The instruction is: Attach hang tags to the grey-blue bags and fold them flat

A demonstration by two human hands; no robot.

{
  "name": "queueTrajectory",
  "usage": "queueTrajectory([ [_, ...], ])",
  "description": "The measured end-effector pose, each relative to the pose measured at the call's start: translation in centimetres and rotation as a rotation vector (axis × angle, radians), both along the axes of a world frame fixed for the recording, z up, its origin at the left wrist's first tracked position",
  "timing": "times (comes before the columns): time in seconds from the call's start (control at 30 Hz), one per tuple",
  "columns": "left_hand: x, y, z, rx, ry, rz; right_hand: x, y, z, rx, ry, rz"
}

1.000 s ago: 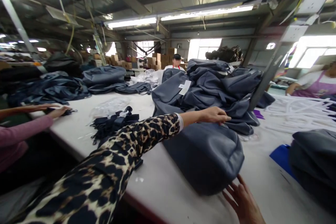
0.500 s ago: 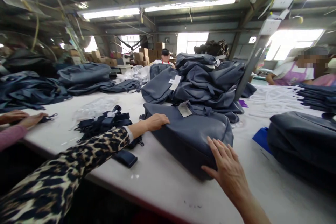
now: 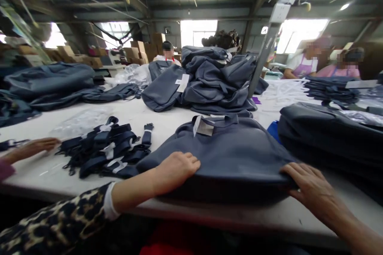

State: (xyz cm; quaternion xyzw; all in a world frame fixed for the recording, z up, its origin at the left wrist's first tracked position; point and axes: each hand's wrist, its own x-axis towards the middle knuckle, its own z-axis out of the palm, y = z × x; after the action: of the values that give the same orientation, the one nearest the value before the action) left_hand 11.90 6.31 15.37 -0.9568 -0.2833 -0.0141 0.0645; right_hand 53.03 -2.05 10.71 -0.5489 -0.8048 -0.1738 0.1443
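Note:
A dark blue bag (image 3: 236, 151) lies on the white table (image 3: 167, 121) in front of me, its base toward me and its handle and a pale tag (image 3: 205, 127) at the far side. My left hand (image 3: 176, 167) rests on the bag's near left part, fingers curled and pressed together on its surface. At the bag's right end, my right hand (image 3: 308, 179) grips the near corner, with the fingers on top and the thumb lower down.
Left of the bag lie bundled dark straps (image 3: 110, 147), and a co-worker's hand (image 3: 36, 149) is beside them. Beyond rises a pile of blue bags (image 3: 209, 79) near a metal post (image 3: 261, 55). Another bag (image 3: 326, 139) stands at right.
The bag has turned so its long near edge faces me, and it sits closer to the table's front edge. Both hands have moved with it. The view has shifted right.

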Motion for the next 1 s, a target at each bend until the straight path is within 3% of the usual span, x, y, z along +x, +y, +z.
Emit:
queueTrajectory([
  [0.13, -0.2, 0.5, 0.1, -0.057, 0.037, 0.011, -6.5, 0.6, 1.2, -0.070, -0.157, -0.013],
  [0.27, -2.7, 0.2, -0.5, 0.069, -0.013, 0.001, -8.7, 1.8, 0.6, -0.123, -0.161, 0.003],
  [0.37, -5.7, -0.8, -2.0, 0.178, -0.049, 0.106, -8.1, 1.4, -0.6, -0.014, -0.119, 0.028],
  [0.47, -7.3, -2.1, -2.9, 0.202, -0.070, 0.136, -7.3, 0.4, -0.6, 0.065, -0.134, 0.076],
  [0.6, -6.4, -4.2, -3.7, 0.317, -0.116, 0.063, -6.5, -1.6, -0.8, 0.087, -0.128, 0.107],
  [0.7, -5.0, -5.5, -4.5, 0.343, -0.088, 0.035, -4.6, -2.8, -3.0, 0.127, -0.106, 0.080],
  [0.8, -4.2, -5.8, -5.0, 0.343, -0.068, 0.048, -1.5, -2.3, -4.2, 0.118, -0.065, 0.167],
  [0.83, -4.2, -5.9, -5.1, 0.352, -0.066, 0.051, -0.7, -1.7, -3.7, 0.083, -0.037, 0.226],
  [0.9, -4.2, -5.9, -5.3, 0.393, -0.081, 0.057, -1.0, 0.2, -0.7, 0.002, 0.052, 0.333],
  [1.0, -4.2, -6.1, -6.0, 0.449, -0.124, 0.082, -7.3, 3.9, 6.3, -0.043, 0.251, 0.352],
])
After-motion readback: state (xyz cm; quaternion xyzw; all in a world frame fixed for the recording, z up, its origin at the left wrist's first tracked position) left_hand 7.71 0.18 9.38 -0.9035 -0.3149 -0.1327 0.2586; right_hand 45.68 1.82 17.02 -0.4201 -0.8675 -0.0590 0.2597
